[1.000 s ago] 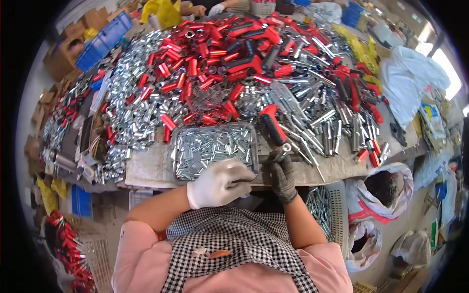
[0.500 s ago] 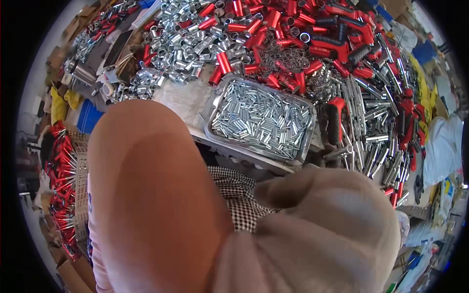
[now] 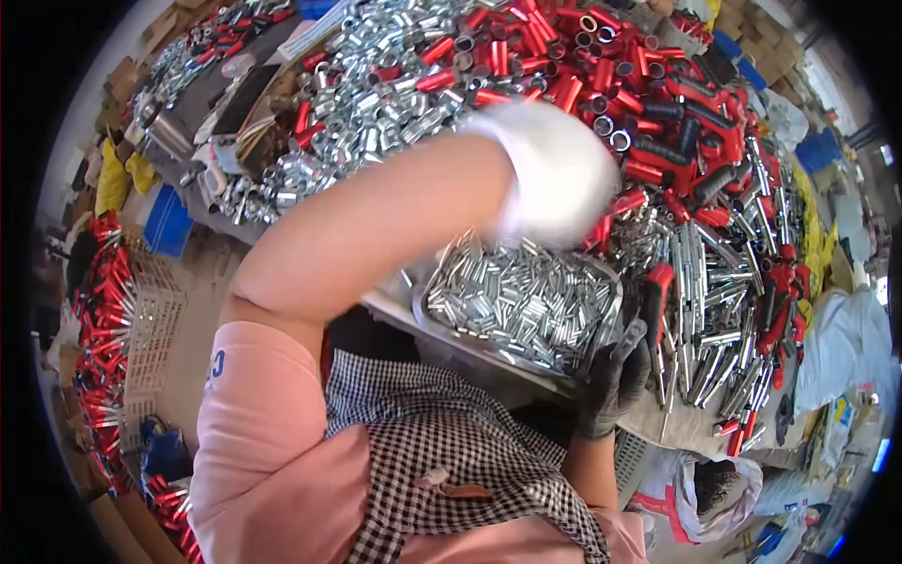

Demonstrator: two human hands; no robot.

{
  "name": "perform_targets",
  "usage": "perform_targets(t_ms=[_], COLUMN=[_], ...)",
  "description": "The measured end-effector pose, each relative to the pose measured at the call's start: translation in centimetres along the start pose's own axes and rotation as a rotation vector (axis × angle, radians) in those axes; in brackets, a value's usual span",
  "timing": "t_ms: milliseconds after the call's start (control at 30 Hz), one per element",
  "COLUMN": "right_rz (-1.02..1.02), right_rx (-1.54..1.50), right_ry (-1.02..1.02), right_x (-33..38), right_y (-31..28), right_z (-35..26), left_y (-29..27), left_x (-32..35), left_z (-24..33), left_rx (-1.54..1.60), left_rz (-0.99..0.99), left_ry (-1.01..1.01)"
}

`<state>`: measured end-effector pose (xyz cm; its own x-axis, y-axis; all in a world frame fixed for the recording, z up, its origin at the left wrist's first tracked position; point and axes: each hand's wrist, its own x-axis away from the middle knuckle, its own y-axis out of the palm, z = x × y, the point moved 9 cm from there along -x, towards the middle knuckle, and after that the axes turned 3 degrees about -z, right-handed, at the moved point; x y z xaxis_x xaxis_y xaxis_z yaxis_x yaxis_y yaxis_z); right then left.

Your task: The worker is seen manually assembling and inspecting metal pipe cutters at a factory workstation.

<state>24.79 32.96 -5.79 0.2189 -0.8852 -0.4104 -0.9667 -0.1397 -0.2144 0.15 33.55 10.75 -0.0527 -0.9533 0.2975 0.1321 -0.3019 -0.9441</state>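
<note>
My left hand, in a white glove and smeared by motion, reaches over the far edge of the tray toward the red tubes. Its fingers are hidden, so I cannot tell what it touches. At the tray's near right corner my right hand, in a dark-palmed glove, is closed on a short silver metal tube that points up and away. Between them lies a metal tray full of small silver pins. Beyond my left hand are red metal tubes.
Silver sleeves are heaped at the back left. Long silver rods and a red tool handle with black grip lie right of the tray. A crate stands at left by red-handled tools. Bags hang at right.
Both arms were close to the camera, filling the lower view. My left arm has swung forward and right across the tray; my right hand has dropped beside the tray's corner, the metal tube now showing.
</note>
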Motion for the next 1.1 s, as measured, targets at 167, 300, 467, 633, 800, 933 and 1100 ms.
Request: perform_targets(t_ms=[167,300,467,633,800,933,1100], right_rz=[-0.048,0.064,0.063,0.069,0.039,-0.106,-0.452], right_rx=[0.023,-0.237,-0.195,-0.185,-0.316,-0.203,-0.447], right_ry=[-0.038,0.069,0.148,0.097,0.139,0.05,0.278], right_x=[-0.2,-0.6,-0.4,-0.3,0.3,1.4,4.8], right_y=[0.0,-0.7,-0.9,-1.1,-1.0,-0.4,5.2], right_z=[1.1,2.6,4.3,3.6,2.3,-2.6,-4.3], left_y=[2.1,3.7,5.1,3.0,1.1,3.6,8.3], left_x=[-13.5,-18.9,-20.3,-12.8,-1.4,5.3,4.4], left_z=[-20.6,-21.7,-23.4,-18.5,-17.3,-15.1,-14.6], left_rx=[0.104,0.318,0.634,0.378,0.422,0.611,0.647], left_rz=[0.45,0.389,0.477,0.494,0.769,0.722,0.711], left_ry=[-0.311,-0.436,-0.443,-0.114,-0.145,-0.177,-0.303])
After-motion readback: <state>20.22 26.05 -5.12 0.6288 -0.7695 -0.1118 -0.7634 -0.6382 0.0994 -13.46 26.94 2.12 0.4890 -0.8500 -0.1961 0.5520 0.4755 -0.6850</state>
